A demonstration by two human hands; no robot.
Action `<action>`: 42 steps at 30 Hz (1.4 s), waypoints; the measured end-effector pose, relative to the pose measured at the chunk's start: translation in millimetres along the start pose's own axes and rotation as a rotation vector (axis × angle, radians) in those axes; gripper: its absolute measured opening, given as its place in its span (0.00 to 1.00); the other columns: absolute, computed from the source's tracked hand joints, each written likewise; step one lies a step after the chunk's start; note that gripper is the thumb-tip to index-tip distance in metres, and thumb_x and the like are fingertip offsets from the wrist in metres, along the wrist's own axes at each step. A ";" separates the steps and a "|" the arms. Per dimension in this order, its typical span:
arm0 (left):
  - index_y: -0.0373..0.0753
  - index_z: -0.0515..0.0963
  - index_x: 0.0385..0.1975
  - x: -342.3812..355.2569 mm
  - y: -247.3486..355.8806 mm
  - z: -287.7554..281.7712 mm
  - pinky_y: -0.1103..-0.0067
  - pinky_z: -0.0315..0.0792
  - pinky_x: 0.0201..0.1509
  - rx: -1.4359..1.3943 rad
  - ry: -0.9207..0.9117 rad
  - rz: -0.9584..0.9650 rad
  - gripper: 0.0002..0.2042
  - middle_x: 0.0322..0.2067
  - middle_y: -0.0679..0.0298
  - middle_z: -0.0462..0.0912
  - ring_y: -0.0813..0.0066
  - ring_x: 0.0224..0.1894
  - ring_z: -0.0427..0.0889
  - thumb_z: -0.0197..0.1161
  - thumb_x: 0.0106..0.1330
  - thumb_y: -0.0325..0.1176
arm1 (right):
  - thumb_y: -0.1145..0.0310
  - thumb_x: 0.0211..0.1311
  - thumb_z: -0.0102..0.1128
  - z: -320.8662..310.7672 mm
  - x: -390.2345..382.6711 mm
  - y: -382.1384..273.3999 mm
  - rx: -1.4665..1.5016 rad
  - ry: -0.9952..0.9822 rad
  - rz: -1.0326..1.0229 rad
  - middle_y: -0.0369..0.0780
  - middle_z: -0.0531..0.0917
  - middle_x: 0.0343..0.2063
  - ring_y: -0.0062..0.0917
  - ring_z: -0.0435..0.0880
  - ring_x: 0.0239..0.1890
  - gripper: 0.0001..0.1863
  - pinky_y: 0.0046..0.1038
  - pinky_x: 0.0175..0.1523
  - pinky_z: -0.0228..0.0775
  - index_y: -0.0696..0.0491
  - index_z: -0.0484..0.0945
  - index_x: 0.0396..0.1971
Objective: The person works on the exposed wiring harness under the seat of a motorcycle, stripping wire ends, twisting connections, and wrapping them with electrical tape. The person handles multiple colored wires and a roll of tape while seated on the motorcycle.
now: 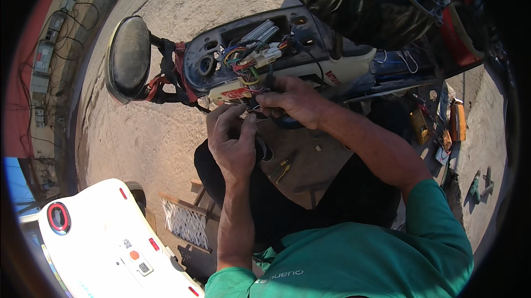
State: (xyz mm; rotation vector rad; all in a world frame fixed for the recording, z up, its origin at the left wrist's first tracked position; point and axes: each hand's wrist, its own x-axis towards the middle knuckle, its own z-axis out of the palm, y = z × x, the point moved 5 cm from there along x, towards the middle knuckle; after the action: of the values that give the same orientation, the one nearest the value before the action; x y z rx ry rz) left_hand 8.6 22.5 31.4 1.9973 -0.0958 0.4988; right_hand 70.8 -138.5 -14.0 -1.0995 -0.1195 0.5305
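Tangled multicoloured wires (249, 63) pinched between fingers of left hand (232, 140) and right hand (293, 102).

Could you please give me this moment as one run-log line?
left hand: pinching wires | right hand: gripping wires | scooter handlebar: open, wiring exposed | mirror: left

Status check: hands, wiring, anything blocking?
Left hand and right hand both pinching wires below the opened scooter panel. Coloured wire bundle hangs loose. Pliers lie on the lap. Nothing blocking.
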 end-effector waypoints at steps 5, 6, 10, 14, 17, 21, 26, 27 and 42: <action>0.33 0.83 0.36 0.2 -10.1 3.6 0.74 0.79 0.42 0.054 -0.010 0.070 0.07 0.40 0.57 0.84 0.66 0.39 0.84 0.73 0.60 0.22 | 0.70 0.72 0.63 2.1 0.3 0.2 0.014 -0.007 0.005 0.31 0.80 0.28 0.14 0.75 0.28 0.08 0.21 0.33 0.66 0.55 0.81 0.46; 0.33 0.83 0.36 -0.4 -10.1 4.3 0.73 0.79 0.42 0.059 -0.009 0.059 0.07 0.39 0.57 0.84 0.65 0.39 0.84 0.72 0.60 0.22 | 0.70 0.72 0.63 1.8 -0.1 0.4 0.017 -0.010 0.009 0.31 0.80 0.28 0.14 0.75 0.29 0.08 0.21 0.34 0.66 0.55 0.81 0.47; 0.33 0.81 0.34 -2.8 3.3 5.1 0.73 0.79 0.41 0.155 -0.010 0.089 0.06 0.39 0.57 0.83 0.64 0.39 0.84 0.72 0.60 0.22 | 0.69 0.72 0.64 0.6 -2.3 -2.4 -0.025 0.032 -0.003 0.32 0.82 0.31 0.14 0.78 0.31 0.09 0.21 0.36 0.69 0.56 0.82 0.46; 0.34 0.81 0.35 -8.6 17.1 6.7 0.73 0.79 0.40 0.166 -0.080 0.158 0.07 0.38 0.57 0.83 0.63 0.38 0.84 0.72 0.60 0.21 | 0.67 0.71 0.65 -1.2 0.7 -2.2 -0.029 0.055 -0.030 0.34 0.84 0.34 0.16 0.80 0.34 0.10 0.23 0.40 0.73 0.57 0.83 0.46; 0.35 0.82 0.36 -18.0 27.9 13.5 0.72 0.79 0.40 0.123 -0.228 0.240 0.08 0.38 0.57 0.83 0.64 0.37 0.85 0.72 0.59 0.20 | 0.66 0.70 0.66 -1.2 -1.6 -4.2 -0.038 0.047 -0.012 0.35 0.85 0.35 0.17 0.81 0.36 0.12 0.24 0.43 0.73 0.58 0.83 0.45; 0.35 0.82 0.37 -24.9 26.7 18.8 0.71 0.79 0.41 0.092 -0.286 0.226 0.08 0.39 0.57 0.83 0.63 0.38 0.85 0.72 0.59 0.20 | 0.65 0.69 0.66 -0.3 -2.8 -6.0 -0.064 0.043 -0.019 0.35 0.85 0.35 0.18 0.81 0.37 0.13 0.26 0.46 0.73 0.59 0.84 0.45; 0.34 0.82 0.37 -30.9 27.1 27.1 0.71 0.79 0.41 0.064 -0.302 0.227 0.08 0.39 0.56 0.83 0.62 0.38 0.85 0.72 0.59 0.20 | 0.65 0.68 0.65 -0.7 -4.6 -8.9 -0.034 0.026 -0.025 0.35 0.84 0.33 0.19 0.81 0.36 0.12 0.26 0.47 0.72 0.58 0.84 0.44; 0.34 0.82 0.37 -31.3 26.0 27.7 0.71 0.79 0.41 0.058 -0.308 0.226 0.08 0.39 0.56 0.83 0.63 0.38 0.85 0.72 0.59 0.20 | 0.65 0.68 0.65 -3.0 -2.4 -6.2 -0.030 0.020 -0.031 0.35 0.84 0.33 0.19 0.81 0.36 0.12 0.26 0.47 0.72 0.58 0.84 0.44; 0.32 0.79 0.35 -38.3 -17.3 13.6 0.82 0.72 0.36 -0.544 -0.220 -0.369 0.04 0.35 0.62 0.81 0.81 0.31 0.76 0.64 0.70 0.26 | 0.63 0.70 0.66 -3.3 -0.3 -1.9 -0.006 -0.005 -0.036 0.37 0.84 0.35 0.19 0.81 0.36 0.13 0.25 0.39 0.73 0.57 0.82 0.45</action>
State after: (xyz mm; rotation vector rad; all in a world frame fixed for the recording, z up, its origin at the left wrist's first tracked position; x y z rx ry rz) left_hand -17.3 13.1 -3.2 1.4797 0.0043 0.0041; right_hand 72.4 -142.0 -13.8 -1.1003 -0.1450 0.5012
